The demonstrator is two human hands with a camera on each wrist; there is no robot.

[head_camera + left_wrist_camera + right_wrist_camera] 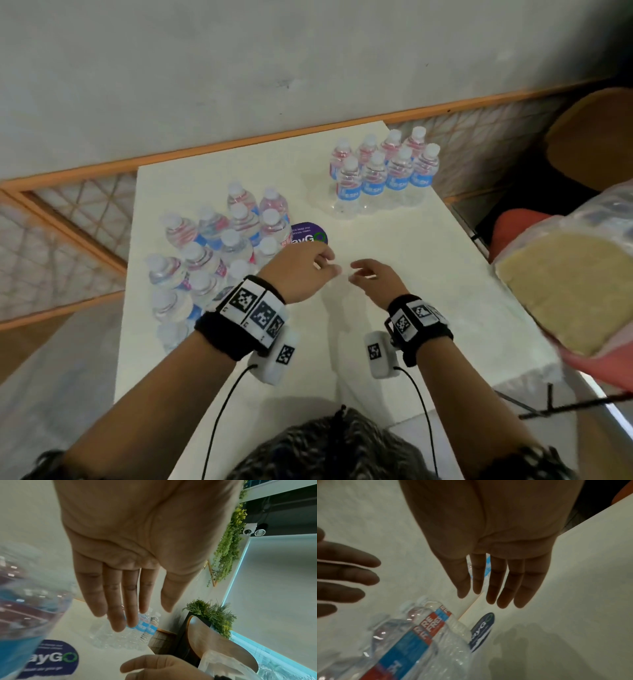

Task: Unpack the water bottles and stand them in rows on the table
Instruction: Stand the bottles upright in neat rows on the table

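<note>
White table (428, 308) with "REFRESH"-labelled bottles (383, 171), purple "ayGO" sticker (310, 234); left hand (298, 270), right hand (375, 279) both slack, empty.

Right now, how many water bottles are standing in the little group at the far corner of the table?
8. They stand in two rows of four at the table's far right corner: back row, front row. None looks hidden.

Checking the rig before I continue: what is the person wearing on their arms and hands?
Both hands, left hand and right hand, are bare. Each wrist carries a black band with white square-code tags and a white tagged camera box trailing a thin black cable. Forearms are sleeveless.
</note>
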